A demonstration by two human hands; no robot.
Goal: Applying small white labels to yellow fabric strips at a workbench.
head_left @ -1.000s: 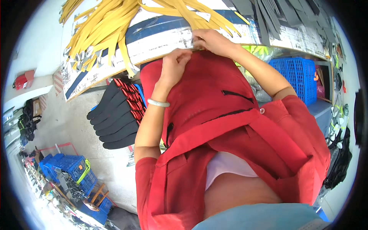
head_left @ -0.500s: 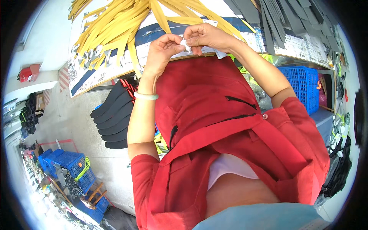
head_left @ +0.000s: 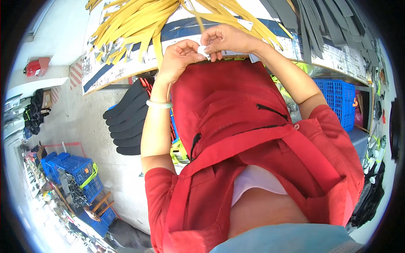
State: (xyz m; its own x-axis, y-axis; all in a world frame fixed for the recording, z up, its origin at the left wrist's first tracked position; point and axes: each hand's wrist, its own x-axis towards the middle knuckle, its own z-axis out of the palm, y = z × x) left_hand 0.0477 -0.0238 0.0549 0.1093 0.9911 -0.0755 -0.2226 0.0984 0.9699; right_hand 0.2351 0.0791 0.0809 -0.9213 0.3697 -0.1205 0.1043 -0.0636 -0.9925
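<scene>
One small white piece (head_left: 203, 52), matte, pale and irregular in outline, is held up just over the near edge of the table (head_left: 99, 72), in front of the person's body; its finer shape is hidden by fingers. The left hand (head_left: 179, 59) pinches it between thumb and fingertips from one side, and the right hand (head_left: 225, 40) grips it likewise from the other. One yellow strap (head_left: 197, 19) runs down to the right hand's fingers; whether it joins the piece cannot be told. One pale bracelet (head_left: 159, 104) circles the left wrist. Beyond the hands lies a heap of yellow straps (head_left: 143, 21), too overlapped to count, with one white tag (head_left: 245, 24) among them, and to the right grey strips (head_left: 325, 25), many and likewise uncountable. Under the table's right part stands one blue crate (head_left: 335, 99). Left of the one red apron (head_left: 232, 97) are at least five black curved pieces (head_left: 128, 122), overlapping in a row.
</scene>
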